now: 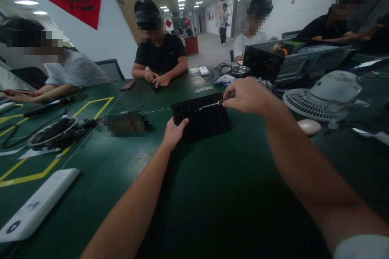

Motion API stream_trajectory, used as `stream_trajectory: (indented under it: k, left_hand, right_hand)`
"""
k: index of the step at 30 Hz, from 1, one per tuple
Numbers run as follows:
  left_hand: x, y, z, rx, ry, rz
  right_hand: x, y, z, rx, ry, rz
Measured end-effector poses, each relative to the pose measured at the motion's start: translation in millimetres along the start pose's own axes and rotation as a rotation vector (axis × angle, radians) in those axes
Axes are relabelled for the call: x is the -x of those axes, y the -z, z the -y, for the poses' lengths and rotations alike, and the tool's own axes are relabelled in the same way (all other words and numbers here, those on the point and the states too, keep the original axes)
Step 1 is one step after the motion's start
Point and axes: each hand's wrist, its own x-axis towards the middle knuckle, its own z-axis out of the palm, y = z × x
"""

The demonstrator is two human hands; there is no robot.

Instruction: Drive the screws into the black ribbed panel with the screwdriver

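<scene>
A flat black rectangular panel [209, 123] with ribs or compartments is tilted on the green table in front of me. Its left edge is gripped by my left hand [176, 129], thumb on top and fingers behind. My right hand [244, 95] closes around the handle of a screwdriver [211, 105] with a dark and yellow grip. The metal shaft points left across the panel, and its tip is over the panel's upper middle. Whether the tip touches the panel I cannot tell.
On the green table [146, 202], a white long device [39, 206] lies at left, near cables and yellow tape. A white fan [328, 93], a pinkish mouse [309, 127] and an opened computer case [304, 58] stand at right. Several people sit around the table.
</scene>
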Motion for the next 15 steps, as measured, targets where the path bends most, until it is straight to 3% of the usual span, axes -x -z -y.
stream_trajectory:
  k: [15]
  left_hand:
    - [-0.9,0.2,2.3,0.002,-0.003,0.007]
  right_hand:
    - [-0.5,-0.9,1.9,0.007,0.039,0.012]
